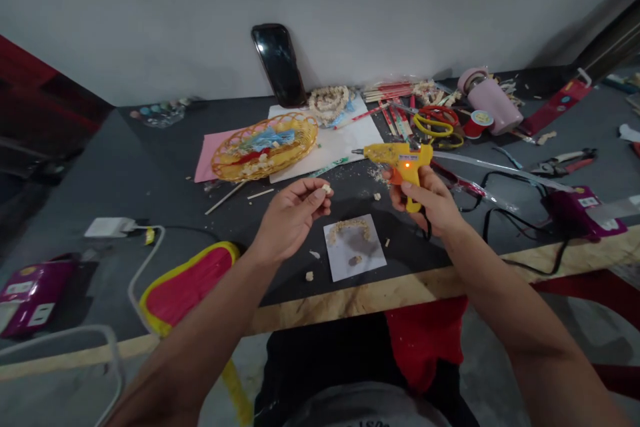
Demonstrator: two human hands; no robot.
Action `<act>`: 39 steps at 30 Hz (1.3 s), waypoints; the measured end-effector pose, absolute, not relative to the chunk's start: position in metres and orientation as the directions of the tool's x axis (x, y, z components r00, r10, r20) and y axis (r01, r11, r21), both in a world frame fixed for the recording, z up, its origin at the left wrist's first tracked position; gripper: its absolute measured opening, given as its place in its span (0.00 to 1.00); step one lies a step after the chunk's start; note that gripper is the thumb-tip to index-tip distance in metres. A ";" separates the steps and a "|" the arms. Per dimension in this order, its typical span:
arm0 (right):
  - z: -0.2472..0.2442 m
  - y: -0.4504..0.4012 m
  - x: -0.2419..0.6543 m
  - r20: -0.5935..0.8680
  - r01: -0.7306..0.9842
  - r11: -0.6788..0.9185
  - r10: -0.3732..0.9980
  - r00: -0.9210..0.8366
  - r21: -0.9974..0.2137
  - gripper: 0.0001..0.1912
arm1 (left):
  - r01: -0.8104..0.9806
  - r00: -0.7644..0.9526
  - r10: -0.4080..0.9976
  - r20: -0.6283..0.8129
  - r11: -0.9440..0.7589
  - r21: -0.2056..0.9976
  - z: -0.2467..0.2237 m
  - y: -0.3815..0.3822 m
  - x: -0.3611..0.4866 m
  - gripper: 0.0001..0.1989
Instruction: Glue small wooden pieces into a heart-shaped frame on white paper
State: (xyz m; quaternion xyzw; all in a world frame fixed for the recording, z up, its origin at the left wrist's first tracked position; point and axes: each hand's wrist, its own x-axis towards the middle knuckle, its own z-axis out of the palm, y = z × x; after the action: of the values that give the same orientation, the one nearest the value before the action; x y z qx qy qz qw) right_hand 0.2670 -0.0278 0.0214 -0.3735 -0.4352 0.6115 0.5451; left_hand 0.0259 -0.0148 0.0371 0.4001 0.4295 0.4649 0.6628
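Note:
Between the thumb and fingers of my left hand (295,215) is a small pale wooden piece (327,189). My right hand (431,199) grips a yellow hot glue gun (395,155) by its handle; an orange light glows on its side and the nozzle points left. A clear glue stick (493,165) trails out of its back. Below and between the hands lies a white paper square (354,269), with an arc of small wooden pieces (350,225) and one separate piece on it. Loose pale bits (309,276) lie beside the paper.
Behind the hands stand a yellow woven basket (295,159) and a phone (280,67) leaning on the wall. Scissors (437,121), red thread (479,124), a pink bottle (493,100) and pliers (563,163) lie right. Black cable (540,271) runs near the front edge.

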 end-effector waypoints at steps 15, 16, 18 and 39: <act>0.020 -0.044 0.258 0.033 -0.035 0.021 0.921 -0.388 -0.999 0.19 | -0.401 0.223 0.941 -0.256 0.328 0.856 0.017 -0.003 0.017 0.17; 0.021 -0.044 0.258 0.030 -0.038 0.016 0.922 -0.386 -0.999 0.19 | -0.409 0.222 0.939 -0.261 0.333 0.850 0.017 -0.003 0.017 0.17; 0.021 -0.045 0.257 0.032 -0.056 0.012 0.925 -0.378 -0.998 0.18 | -0.424 0.221 0.938 -0.266 0.338 0.840 0.017 -0.003 0.016 0.16; 0.012 -0.045 0.265 0.059 -0.015 0.059 0.898 -0.436 -0.998 0.16 | -0.441 0.248 0.937 -0.247 0.337 0.832 0.017 -0.004 0.016 0.17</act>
State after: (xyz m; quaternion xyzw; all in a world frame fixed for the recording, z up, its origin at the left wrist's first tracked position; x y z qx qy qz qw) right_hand 0.2646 -0.0447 0.0124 -0.3594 -0.6138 0.5844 0.3906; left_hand 0.0161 -0.0042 0.0172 0.3222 0.3847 0.4773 0.7214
